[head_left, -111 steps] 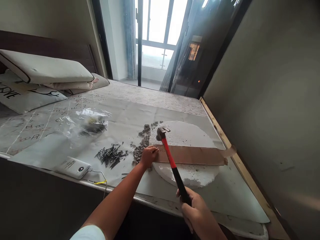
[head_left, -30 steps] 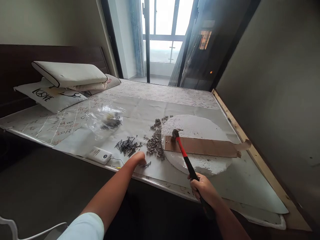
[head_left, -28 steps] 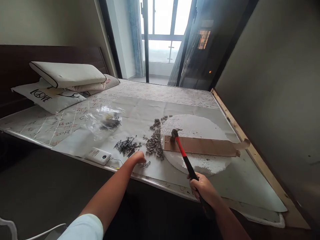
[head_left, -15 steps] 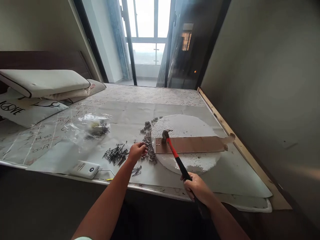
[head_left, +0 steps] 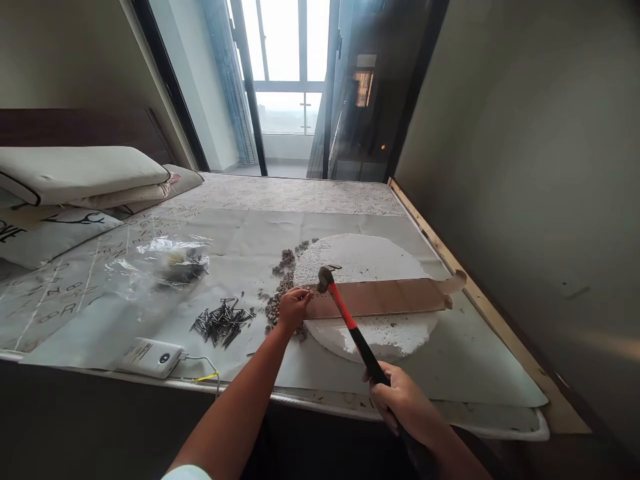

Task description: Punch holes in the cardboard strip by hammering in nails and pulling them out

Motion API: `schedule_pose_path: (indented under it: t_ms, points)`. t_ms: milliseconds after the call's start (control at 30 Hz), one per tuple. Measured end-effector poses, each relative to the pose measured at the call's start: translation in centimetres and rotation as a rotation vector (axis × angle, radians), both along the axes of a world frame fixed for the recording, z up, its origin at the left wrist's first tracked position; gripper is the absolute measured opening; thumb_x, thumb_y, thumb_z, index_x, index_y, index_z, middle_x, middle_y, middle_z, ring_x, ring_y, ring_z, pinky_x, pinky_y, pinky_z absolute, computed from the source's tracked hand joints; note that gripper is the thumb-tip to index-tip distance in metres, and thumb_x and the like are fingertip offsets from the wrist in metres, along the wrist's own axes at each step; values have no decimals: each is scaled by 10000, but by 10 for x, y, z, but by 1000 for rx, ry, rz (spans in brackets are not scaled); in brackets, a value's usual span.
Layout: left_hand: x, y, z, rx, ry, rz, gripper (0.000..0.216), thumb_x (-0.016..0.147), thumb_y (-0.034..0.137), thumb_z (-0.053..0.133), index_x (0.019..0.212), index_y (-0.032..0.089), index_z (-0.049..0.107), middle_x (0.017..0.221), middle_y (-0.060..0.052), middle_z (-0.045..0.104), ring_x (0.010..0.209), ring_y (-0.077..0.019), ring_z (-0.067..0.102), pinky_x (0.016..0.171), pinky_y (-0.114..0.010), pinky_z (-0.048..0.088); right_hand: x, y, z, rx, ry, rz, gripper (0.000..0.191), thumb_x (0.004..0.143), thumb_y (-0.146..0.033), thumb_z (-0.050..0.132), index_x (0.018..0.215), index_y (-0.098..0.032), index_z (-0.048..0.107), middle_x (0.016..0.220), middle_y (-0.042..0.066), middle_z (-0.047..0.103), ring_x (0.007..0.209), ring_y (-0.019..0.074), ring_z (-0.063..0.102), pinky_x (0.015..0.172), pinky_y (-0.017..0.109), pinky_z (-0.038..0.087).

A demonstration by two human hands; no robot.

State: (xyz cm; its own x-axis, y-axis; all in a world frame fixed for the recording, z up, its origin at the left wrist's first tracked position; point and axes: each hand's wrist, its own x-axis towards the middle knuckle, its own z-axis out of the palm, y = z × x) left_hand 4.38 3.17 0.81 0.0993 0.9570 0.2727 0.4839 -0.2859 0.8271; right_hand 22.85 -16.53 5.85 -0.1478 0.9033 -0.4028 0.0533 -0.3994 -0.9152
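Observation:
My right hand [head_left: 400,399] is wrapped around the black grip of a claw hammer [head_left: 345,310] with a red and black handle. Its metal head is just above the left part of a brown wooden board [head_left: 383,297]. At that board's left end, my left hand [head_left: 294,307] pinches what looks like a small nail, mostly covered by the fingers. The board lies across a round white foam slab [head_left: 365,257]. Grey-brown gravel bits [head_left: 284,267] line the slab's left edge, close to my left hand. A pile of loose nails [head_left: 223,320] lies farther left.
A clear plastic bag [head_left: 165,263] with something inside lies behind the nails. Near the front edge sits a white power bank [head_left: 151,357] with a cable. Pillows [head_left: 85,170] are stacked at the left. A wooden rail [head_left: 450,260] runs along the right side of the mattress.
My left hand has moved right, from beside the gravel to the board's left end. The hammer stays over the board. The view has shifted slightly.

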Motion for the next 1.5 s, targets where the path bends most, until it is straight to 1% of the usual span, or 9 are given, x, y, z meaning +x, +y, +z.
schedule_pose_path:
  t_ms: [133,367,633,833,1067,1233,1367,1433,1500]
  points:
    - [2,0,0,-2,2,-6,252,754,350,540,627,172,665,682,-28,595,653,-129,543,635,-238,420,2,-1,2,28,1,12,181,627,-227,385,797,-186,432,324,-134,293,261,63,231,301,191,187]
    - [3,0,-2,-15,15,-13,263,769,373,531,665,177,672,719,-43,629,678,-145,564,623,-241,428,1,-5,11,13,-17,36,179,637,-230,397,806,-187,439,350,-130,298,270,63,237,307,191,212]
    - [2,1,-12,87,105,-10,213,781,318,540,660,186,655,703,-40,650,706,-154,576,675,-255,420,-3,-17,34,57,-49,21,265,625,-254,392,870,-184,463,377,-130,263,265,62,257,298,185,201]
    - [0,1,-19,156,145,5,205,787,290,533,657,181,649,669,-44,628,695,-158,558,655,-257,414,-13,-9,29,15,-96,24,204,619,-255,396,800,-183,456,363,-125,279,265,58,249,288,186,186]
    - [1,-1,-22,185,142,-4,197,787,264,536,656,180,658,654,-48,628,675,-154,550,649,-258,416,-14,-13,41,85,-48,-7,207,644,-236,410,843,-186,442,418,-123,297,276,48,260,294,181,181]
    - [1,-1,-25,228,153,-3,194,785,245,547,651,164,661,641,-53,631,668,-151,550,631,-249,418,-19,-8,37,18,-139,36,126,659,-205,400,779,-181,433,385,-119,290,290,51,252,309,182,202]
    - [2,-1,-27,246,144,3,175,783,243,553,676,169,670,670,-51,650,686,-152,562,646,-253,424,-17,-11,39,91,-150,0,149,673,-216,416,816,-180,434,481,-102,322,300,39,266,313,185,222]
    - [2,-1,-27,246,142,6,174,780,235,553,666,171,667,667,-47,652,685,-151,562,653,-255,423,-17,-12,38,115,-154,-2,155,680,-218,420,830,-182,439,482,-104,298,306,43,265,314,185,221]
    - [2,-1,-27,244,148,11,184,782,233,547,654,172,664,653,-44,646,674,-149,556,650,-254,421,-18,-11,35,95,-164,19,135,686,-204,412,816,-182,441,450,-111,270,305,50,263,314,186,218]
